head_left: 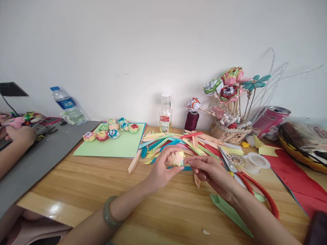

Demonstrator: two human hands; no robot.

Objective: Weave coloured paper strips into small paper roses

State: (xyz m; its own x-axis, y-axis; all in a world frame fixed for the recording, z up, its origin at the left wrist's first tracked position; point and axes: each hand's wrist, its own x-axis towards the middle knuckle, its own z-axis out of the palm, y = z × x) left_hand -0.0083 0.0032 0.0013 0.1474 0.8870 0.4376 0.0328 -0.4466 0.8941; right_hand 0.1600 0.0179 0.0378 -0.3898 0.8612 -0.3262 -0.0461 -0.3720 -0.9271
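Note:
My left hand holds a small folded paper flower in pink, yellow and a little blue, its fingers and thumb curled around the sides. Close on the flower's right, my right hand has its thumb and index finger pinched together; anything between them is too small to make out. Behind both hands spreads a heap of folded paper strips in many colours. To the left, several finished paper flowers sit on a light green paper sheet. Red-handled scissors lie by my right forearm.
A bottle and a purple thread spool stand by the wall. Rightward are a basket of paper flowers, a white spool and red paper. At far left, another person's hand works near a water bottle.

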